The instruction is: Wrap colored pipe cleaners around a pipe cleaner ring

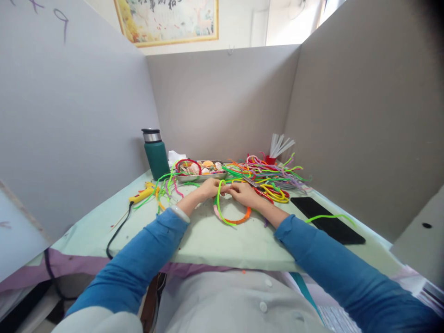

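Note:
My left hand (209,188) and my right hand (243,193) meet over the middle of the table, both with fingers pinched. Between them hangs a ring wrapped in colours (243,218), with orange, pink and green sections showing; its top is hidden by my fingers. A lime-green pipe cleaner (219,208) loops up at my left fingers, and its free end trails down across the ring. My left fingers close on this pipe cleaner where it meets the ring. The right fingertips grip the ring's upper part, touching the left ones.
Behind my hands stands a metal tray (208,176) of shells. Right of it lie piled pipe cleaners (274,173) and a red cup (271,160) of white sticks. On the left are a green bottle (157,157) and a yellow glue gun (143,193); a black phone (329,224) lies right.

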Action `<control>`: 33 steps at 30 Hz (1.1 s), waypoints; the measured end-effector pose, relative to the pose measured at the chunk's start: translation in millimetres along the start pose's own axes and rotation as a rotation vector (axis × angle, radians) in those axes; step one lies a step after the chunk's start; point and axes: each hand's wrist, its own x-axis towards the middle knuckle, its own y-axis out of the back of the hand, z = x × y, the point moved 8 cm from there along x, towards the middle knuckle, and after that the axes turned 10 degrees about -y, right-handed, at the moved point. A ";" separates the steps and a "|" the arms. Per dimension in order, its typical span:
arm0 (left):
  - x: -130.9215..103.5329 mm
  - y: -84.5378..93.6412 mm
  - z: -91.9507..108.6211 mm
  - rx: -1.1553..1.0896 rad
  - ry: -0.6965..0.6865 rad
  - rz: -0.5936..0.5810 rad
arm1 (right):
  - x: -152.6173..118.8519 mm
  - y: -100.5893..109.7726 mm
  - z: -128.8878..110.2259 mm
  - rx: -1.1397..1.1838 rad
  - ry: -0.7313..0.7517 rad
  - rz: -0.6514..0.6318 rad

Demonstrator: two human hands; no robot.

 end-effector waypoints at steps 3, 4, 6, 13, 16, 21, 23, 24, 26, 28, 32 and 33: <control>0.9 0.2 -2.5 0.022 -0.008 0.001 | 0.4 -1.0 0.5 -0.006 0.003 -0.003; 1.1 0.3 -3.0 0.028 -0.008 0.002 | 0.5 -1.4 0.8 -0.008 0.004 -0.003; 1.3 0.4 -3.7 0.032 -0.008 0.001 | 0.7 -1.9 1.2 -0.012 0.008 -0.004; 1.3 0.5 -4.0 0.021 -0.003 0.005 | 0.4 -1.3 1.0 -0.013 0.012 0.000; 0.4 0.7 -1.5 -0.002 0.003 0.019 | 0.0 -0.2 -0.2 -0.011 0.013 0.002; 0.1 1.9 2.0 -0.033 -0.006 0.045 | 0.7 1.3 0.8 0.007 -0.011 0.012; 1.5 3.1 1.6 -0.027 -0.019 0.061 | 1.2 1.5 2.4 0.021 -0.025 0.016; 2.5 3.7 1.0 -0.025 -0.027 0.072 | 1.4 1.5 3.1 0.031 -0.030 0.017; 4.8 4.6 -0.3 -0.020 -0.045 0.089 | 1.6 1.7 4.3 0.060 -0.034 0.018; 7.4 5.2 -1.6 -0.009 -0.067 0.098 | 1.7 2.1 5.0 0.089 -0.031 0.020; 11.3 7.1 -4.5 0.070 -0.096 0.109 | 2.7 1.8 7.1 0.117 -0.034 0.028; 11.8 7.6 -4.8 0.095 -0.103 0.109 | 3.0 1.5 7.6 0.122 -0.035 0.028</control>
